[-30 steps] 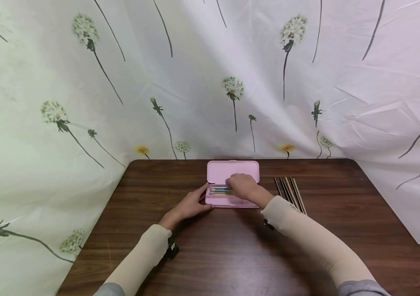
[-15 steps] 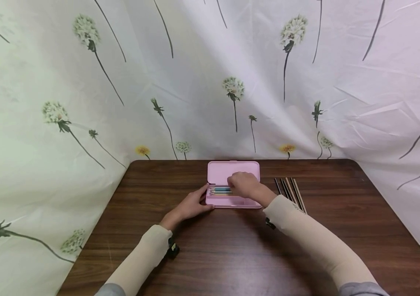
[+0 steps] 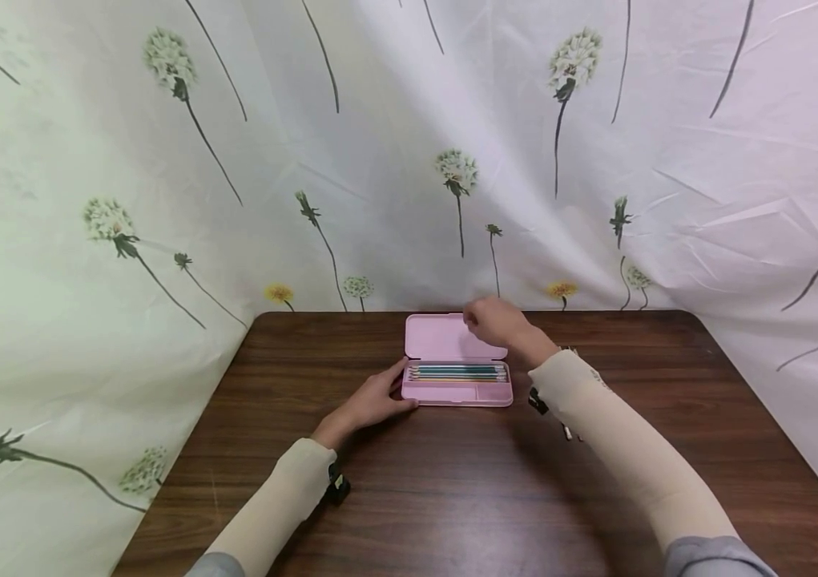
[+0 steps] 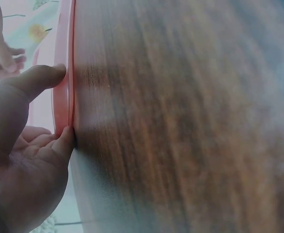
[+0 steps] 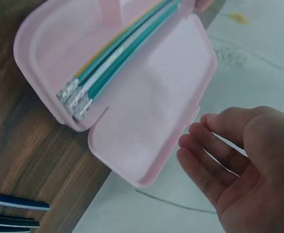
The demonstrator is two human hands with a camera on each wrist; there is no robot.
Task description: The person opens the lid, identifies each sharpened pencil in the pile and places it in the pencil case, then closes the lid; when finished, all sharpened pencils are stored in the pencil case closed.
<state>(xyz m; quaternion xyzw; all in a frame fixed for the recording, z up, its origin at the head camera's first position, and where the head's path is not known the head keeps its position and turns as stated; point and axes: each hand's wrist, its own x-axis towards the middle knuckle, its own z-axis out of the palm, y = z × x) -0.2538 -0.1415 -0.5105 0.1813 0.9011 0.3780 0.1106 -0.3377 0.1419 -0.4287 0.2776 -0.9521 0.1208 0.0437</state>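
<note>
A pink pencil case (image 3: 452, 393) lies open on the table, its lid (image 3: 433, 336) folded back toward the wall. Teal pencils (image 3: 455, 372) and a yellow one lie side by side in its long rear compartment, with silvery ends at the right. My left hand (image 3: 372, 399) holds the case's left end between thumb and fingers; the left wrist view shows the thumb (image 4: 49, 77) against its side. Over the lid's far right edge is my right hand (image 3: 498, 322), holding nothing. In the right wrist view its extended fingers (image 5: 205, 170) are beside the lid's edge.
Dark pencils (image 5: 15, 201) lie on the brown wooden table (image 3: 409, 481) right of the case, mostly hidden by my right forearm in the head view. A white flower-printed cloth (image 3: 394, 200) hangs along the table's far edge.
My right hand has risen out of the case and moved back and slightly right to the lid's far edge, uncovering the full row of pencils. My left hand stays put.
</note>
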